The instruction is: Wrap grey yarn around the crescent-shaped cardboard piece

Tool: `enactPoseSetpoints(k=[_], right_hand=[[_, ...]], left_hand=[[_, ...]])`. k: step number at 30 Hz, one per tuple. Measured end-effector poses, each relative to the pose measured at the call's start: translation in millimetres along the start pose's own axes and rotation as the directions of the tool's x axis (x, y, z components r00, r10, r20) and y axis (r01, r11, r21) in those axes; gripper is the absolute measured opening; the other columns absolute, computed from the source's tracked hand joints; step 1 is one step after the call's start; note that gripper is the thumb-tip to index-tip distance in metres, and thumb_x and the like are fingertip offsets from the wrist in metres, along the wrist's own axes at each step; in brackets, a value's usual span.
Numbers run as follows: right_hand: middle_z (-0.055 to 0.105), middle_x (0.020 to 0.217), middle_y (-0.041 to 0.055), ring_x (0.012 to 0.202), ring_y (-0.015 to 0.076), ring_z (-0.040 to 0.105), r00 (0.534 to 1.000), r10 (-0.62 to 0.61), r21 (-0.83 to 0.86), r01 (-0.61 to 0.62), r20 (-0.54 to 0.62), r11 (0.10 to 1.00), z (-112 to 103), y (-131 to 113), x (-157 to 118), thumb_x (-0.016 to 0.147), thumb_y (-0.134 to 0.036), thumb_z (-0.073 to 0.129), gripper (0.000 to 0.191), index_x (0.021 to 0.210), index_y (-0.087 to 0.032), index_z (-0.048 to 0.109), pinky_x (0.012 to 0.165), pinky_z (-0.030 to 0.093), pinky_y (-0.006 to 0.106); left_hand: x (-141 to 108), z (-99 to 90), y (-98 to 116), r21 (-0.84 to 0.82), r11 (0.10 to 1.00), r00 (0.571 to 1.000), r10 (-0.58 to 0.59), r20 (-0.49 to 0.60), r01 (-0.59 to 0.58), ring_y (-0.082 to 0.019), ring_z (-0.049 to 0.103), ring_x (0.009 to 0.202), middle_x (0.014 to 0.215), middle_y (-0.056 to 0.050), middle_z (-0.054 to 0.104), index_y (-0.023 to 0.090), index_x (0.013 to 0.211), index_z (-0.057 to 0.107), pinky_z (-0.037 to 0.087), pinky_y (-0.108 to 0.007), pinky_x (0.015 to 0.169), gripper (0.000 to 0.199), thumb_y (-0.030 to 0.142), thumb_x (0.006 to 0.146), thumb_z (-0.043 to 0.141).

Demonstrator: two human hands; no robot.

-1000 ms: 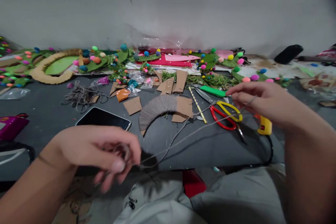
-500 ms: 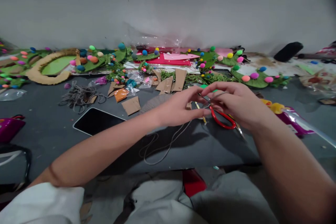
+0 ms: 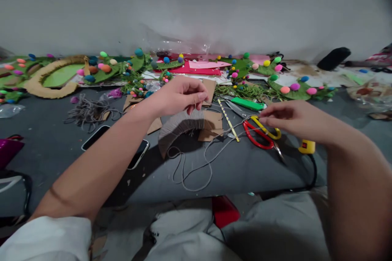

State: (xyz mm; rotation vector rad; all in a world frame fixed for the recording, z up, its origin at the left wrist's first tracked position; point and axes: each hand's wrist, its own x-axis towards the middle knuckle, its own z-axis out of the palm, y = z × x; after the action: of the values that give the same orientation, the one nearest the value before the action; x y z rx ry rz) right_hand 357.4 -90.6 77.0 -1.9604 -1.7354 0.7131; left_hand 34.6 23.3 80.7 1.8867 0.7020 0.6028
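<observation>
My left hand (image 3: 183,96) hovers above a curved cardboard piece wrapped in grey yarn (image 3: 180,124), thumb and fingers pinched on a thin grey strand. My right hand (image 3: 286,118) is closed too, its fingertips on the grey yarn (image 3: 211,167) beside the scissors' handles. Loose loops of this yarn lie on the table in front of the wrapped piece. The scissors (image 3: 259,140), with one red and one yellow handle, rest just below my right fingertips. Left of them lies a patterned pencil-like stick (image 3: 228,120), and behind them a green cutter knife (image 3: 248,103).
A phone (image 3: 139,155) lies partly under my left forearm. Grey yarn lies tangled in a heap (image 3: 88,110) at the left. Leafy felt pieces with coloured balls (image 3: 295,89) line the back, near a tan padded ring (image 3: 49,87). A yellow corded tool (image 3: 307,147) sits at the right.
My hands have moved apart: the left went left and up, the right slightly right. The scissors, stick and wrapped cardboard piece are now more exposed.
</observation>
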Motion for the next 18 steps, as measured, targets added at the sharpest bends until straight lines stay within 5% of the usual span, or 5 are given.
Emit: enactPoseSetpoints(k=[5, 11, 13, 15, 18], right_hand=[[0.074, 0.116, 0.0207, 0.107, 0.0374, 0.068, 0.938, -0.033, -0.313, -0.082, -0.345, 0.946, 11.3, 7.9, 11.2, 0.082, -0.020, 0.065, 0.033, 0.114, -0.014, 0.074, 0.104, 0.044, 0.061], [0.078, 0.091, 0.0105, 0.093, 0.0270, 0.073, 0.808, -0.235, -0.144, 0.186, -0.540, 0.972, 28.7, -20.5, 6.0, 0.091, -0.039, 0.067, 0.025, 0.073, -0.021, 0.070, 0.094, 0.053, 0.044], [0.078, 0.104, 0.0114, 0.109, 0.0281, 0.070, 0.829, -0.301, -0.112, 0.282, -0.471, 0.953, 35.0, -25.2, 7.0, 0.091, -0.042, 0.068, 0.032, 0.065, -0.022, 0.068, 0.104, 0.049, 0.045], [0.074, 0.124, 0.0096, 0.123, 0.0280, 0.065, 0.895, -0.265, 0.058, 0.305, -0.359, 0.951, 39.3, -26.7, 9.0, 0.088, -0.040, 0.071, 0.018, 0.095, -0.024, 0.077, 0.108, 0.047, 0.046], [0.075, 0.122, 0.0112, 0.127, 0.0273, 0.064, 0.984, -0.075, 0.479, 0.144, -0.161, 0.866, 39.6, -29.6, 9.3, 0.091, -0.050, 0.066, 0.054, 0.139, -0.026, 0.059, 0.104, 0.051, 0.048]], left_hand=[[-7.6, -18.0, 6.7, -0.037, 0.998, 0.991, 0.041, -0.124, -0.046, -0.013, 0.066, 0.062, 0.075, -0.007, 0.071, 0.015, 0.090, 0.073, 0.054, -0.027, 0.059, 0.015, 0.030, 0.090, 0.069], [-11.0, -13.6, 15.1, -0.040, 0.999, 0.970, 0.008, 0.242, 0.001, -0.016, 0.071, 0.072, 0.085, -0.007, 0.078, 0.019, 0.096, 0.078, 0.060, -0.028, 0.068, 0.014, 0.027, 0.089, 0.069], [-11.5, -10.1, 17.2, -0.036, 0.999, 0.952, 0.008, 0.304, 0.003, -0.016, 0.073, 0.075, 0.087, -0.007, 0.079, 0.021, 0.097, 0.079, 0.060, -0.027, 0.070, 0.014, 0.026, 0.087, 0.071], [-11.6, -8.3, 18.5, -0.041, 0.999, 0.946, 0.017, 0.323, -0.004, -0.017, 0.073, 0.076, 0.087, -0.007, 0.079, 0.021, 0.096, 0.080, 0.060, -0.027, 0.071, 0.014, 0.026, 0.086, 0.072], [-10.3, -8.1, 17.3, -0.054, 0.998, 0.957, 0.029, 0.288, -0.014, -0.017, 0.072, 0.074, 0.086, -0.007, 0.078, 0.020, 0.097, 0.080, 0.060, -0.028, 0.071, 0.014, 0.027, 0.088, 0.071]])
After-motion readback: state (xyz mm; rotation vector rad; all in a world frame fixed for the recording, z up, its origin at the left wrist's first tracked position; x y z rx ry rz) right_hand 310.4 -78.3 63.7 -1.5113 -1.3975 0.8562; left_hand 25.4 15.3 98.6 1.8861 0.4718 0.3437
